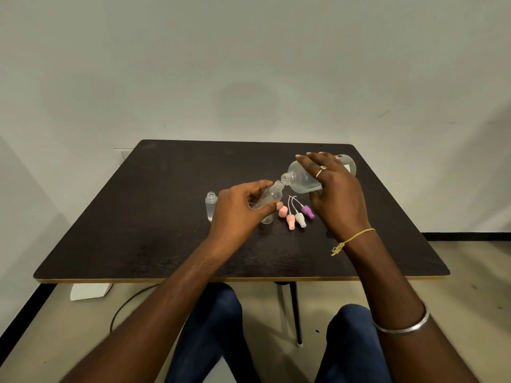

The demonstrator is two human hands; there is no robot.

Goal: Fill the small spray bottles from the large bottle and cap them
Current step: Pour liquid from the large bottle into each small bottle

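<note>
Tilting large bottle [302, 180] toward small bottle [273, 195]

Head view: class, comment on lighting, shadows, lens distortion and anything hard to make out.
Head view: soft, even light; faint shadows on the wall; wide lens stretches the forearms near the bottom edge; the clear large bottle and the small bottle in the left hand barely stand out from the dark table.

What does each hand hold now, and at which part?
The left hand grips a small spray bottle around its body; the right hand holds the large bottle around its middle.
</note>
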